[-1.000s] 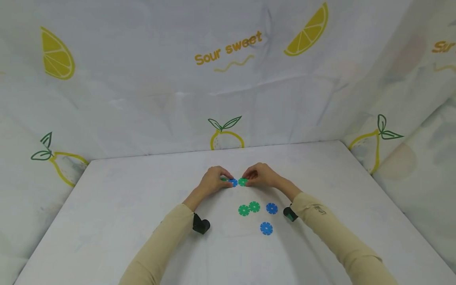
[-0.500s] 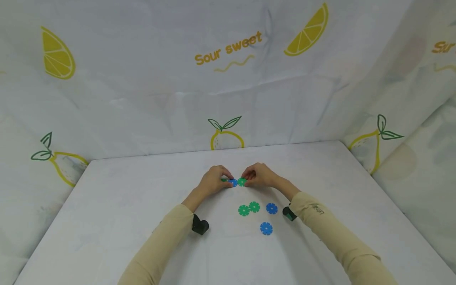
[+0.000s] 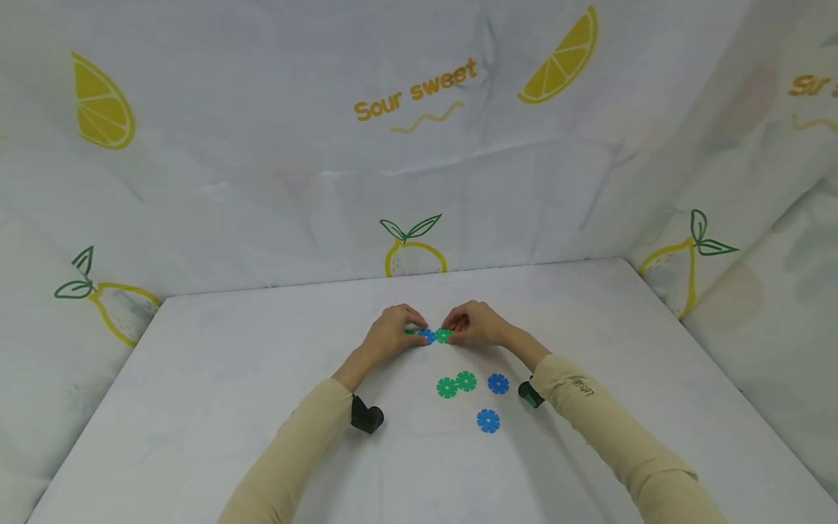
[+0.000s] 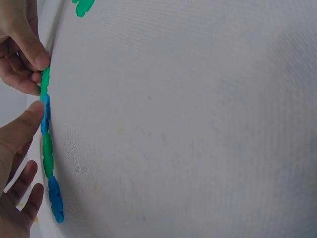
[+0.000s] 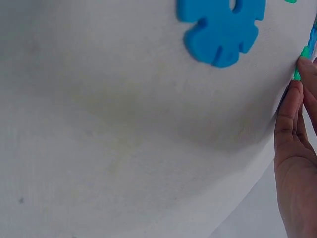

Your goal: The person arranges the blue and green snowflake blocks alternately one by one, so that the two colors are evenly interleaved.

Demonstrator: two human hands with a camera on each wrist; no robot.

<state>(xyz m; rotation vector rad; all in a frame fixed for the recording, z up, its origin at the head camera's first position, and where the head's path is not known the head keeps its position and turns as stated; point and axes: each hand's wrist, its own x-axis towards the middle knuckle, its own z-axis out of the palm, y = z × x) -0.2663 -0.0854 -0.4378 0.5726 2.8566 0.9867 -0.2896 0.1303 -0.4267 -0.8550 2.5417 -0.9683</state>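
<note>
My left hand point(image 3: 390, 333) pinches a blue notched plastic disc point(image 3: 427, 336) between thumb and fingers. Beyond it, in the left wrist view, a green disc point(image 4: 47, 154) and then another blue disc point(image 4: 56, 199) continue in a row, all seen edge-on. Opposite, my right hand point(image 3: 480, 324) pinches a green notched disc point(image 3: 442, 335), whose edge meets the blue disc at the head of that row. The row lies nearly flat, close over the white table. In the right wrist view, the thumb and fingers of the right hand point(image 5: 297, 163) hide most of the green disc.
Nearer me on the white table point(image 3: 216, 407) lie two green discs point(image 3: 447, 388) side by side, a blue disc point(image 3: 498, 383) to their right and another blue disc point(image 3: 488, 421) in front. A lemon-print cloth point(image 3: 288, 182) rises behind the table.
My right hand has moved slightly left with the green disc, and the gap between it and the blue disc has gone. My left hand has stayed nearly still. The loose discs lie as before.
</note>
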